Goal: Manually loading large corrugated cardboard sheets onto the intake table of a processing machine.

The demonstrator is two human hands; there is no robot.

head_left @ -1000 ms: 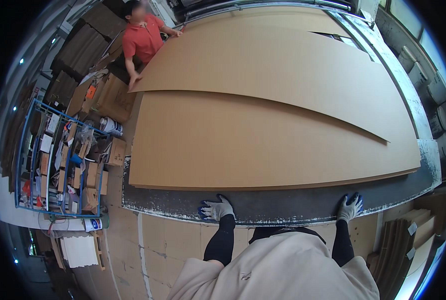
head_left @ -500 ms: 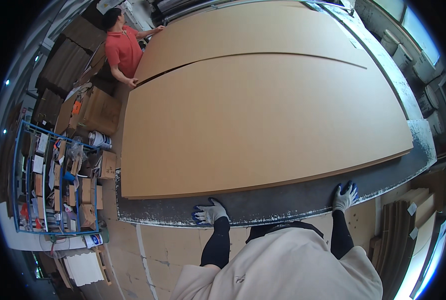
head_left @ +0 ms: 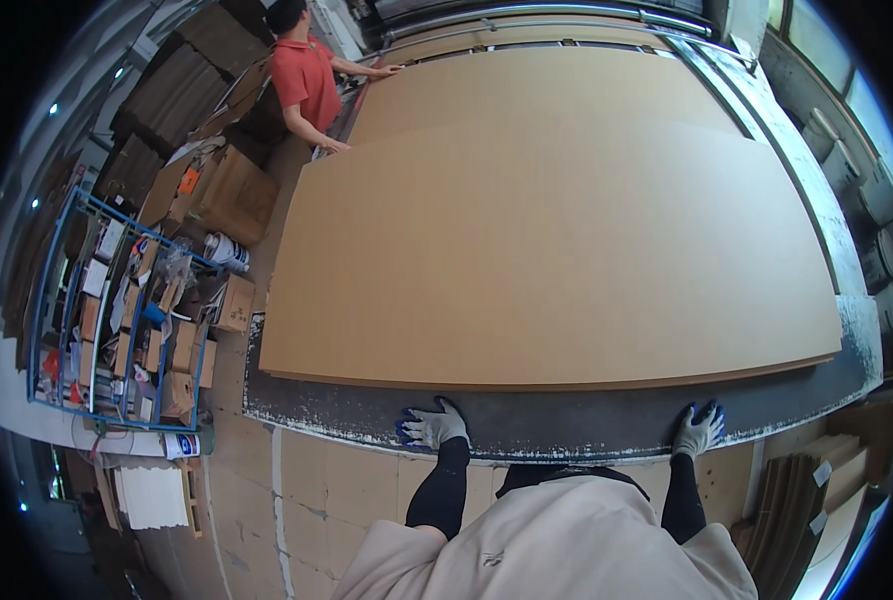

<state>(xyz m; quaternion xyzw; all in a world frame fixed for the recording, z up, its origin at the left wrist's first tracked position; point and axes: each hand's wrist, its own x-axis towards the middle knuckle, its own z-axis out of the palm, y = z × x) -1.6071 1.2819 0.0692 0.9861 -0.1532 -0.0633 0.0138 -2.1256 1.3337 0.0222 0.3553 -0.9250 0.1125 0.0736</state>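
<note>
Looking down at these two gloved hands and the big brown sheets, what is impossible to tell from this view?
- Under the large cardboard sheet: the sheet itself covers most of the table.
- Palms of the left hand and right hand: face down on the table's near edge, gloves cover the fingers.
- Small items in the blue rack: too small and bent by the fisheye rim.
- The co-worker's legs: hidden behind boxes.

Only open bit of the table (head_left: 566,425) is the dark strip along its near edge, where the left hand (head_left: 431,427) and right hand (head_left: 696,432) rest. The big brown board (head_left: 556,260) covers everything beyond. A blue cart (head_left: 116,310) and cardboard boxes (head_left: 228,195) crowd the left side.
</note>
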